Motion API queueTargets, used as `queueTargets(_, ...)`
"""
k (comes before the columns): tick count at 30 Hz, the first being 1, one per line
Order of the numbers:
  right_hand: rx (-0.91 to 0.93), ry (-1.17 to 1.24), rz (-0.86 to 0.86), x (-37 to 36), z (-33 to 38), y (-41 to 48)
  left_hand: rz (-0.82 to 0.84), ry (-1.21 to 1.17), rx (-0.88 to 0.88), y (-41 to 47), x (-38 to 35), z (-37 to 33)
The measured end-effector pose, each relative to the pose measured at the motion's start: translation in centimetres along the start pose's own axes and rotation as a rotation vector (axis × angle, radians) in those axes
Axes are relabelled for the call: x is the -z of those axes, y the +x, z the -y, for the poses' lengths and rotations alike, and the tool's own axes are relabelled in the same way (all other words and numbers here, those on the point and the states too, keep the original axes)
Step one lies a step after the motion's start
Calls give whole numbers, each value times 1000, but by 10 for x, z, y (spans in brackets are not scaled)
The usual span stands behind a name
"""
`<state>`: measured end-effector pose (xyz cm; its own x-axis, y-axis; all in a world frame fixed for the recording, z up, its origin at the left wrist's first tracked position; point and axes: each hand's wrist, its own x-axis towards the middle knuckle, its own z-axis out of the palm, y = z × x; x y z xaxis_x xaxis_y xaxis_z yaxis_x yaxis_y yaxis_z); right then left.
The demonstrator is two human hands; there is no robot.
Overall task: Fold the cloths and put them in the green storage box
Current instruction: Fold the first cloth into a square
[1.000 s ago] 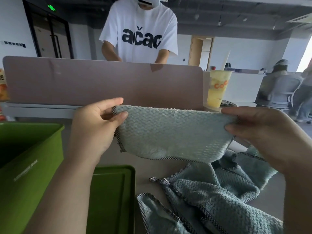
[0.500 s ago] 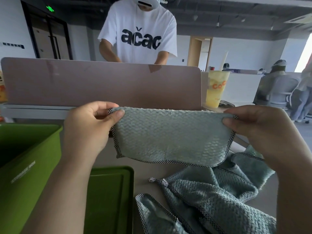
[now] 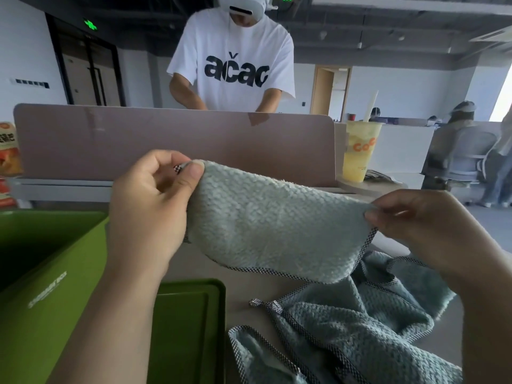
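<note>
A pale teal cloth (image 3: 271,225) with a checkered hem hangs doubled over in the air above the table. My left hand (image 3: 152,206) pinches its upper left corner. My right hand (image 3: 421,228) pinches the right end, lower than the left. The green storage box (image 3: 52,275) stands open at the left, beside my left forearm. Its green lid (image 3: 191,322) lies flat on the table next to it. More teal cloths (image 3: 352,336) lie crumpled in a heap at the lower right.
A brown desk divider (image 3: 177,139) runs across the back of the table. A person in a white T-shirt (image 3: 235,65) stands behind it. A yellow drink cup (image 3: 358,151) with a straw stands at the divider's right end. Office chairs and seated people are at the far right.
My left hand has risen and my right hand has dropped, so the held cloth now slants down to the right. Its lower edge sags into a curve.
</note>
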<state>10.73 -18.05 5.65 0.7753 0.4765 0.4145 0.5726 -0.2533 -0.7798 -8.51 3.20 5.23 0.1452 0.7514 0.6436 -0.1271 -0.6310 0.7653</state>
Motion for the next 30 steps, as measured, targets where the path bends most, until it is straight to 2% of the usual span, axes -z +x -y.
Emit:
queueTargets(4,-129,-280,242,-11,-5,3,124,-49,-61,-6,-2,-18)
queueTargets(6,-121,-317,340,-16,0,2,216,-75,-60,-11,-5,-28)
queueTargets(12,325,164,594,-36,63,-30,444,-148,-68,-30,-11,-59)
queueTargets(16,445,292,451,-45,73,-37,525,-198,-83,-31,-5,-66)
queueTargets(21,421,364,304,-32,71,-35,764,-112,36,-24,8,-64)
queueTargets(30,325,284,203,-21,58,-28,662,-71,19,-18,12,-61)
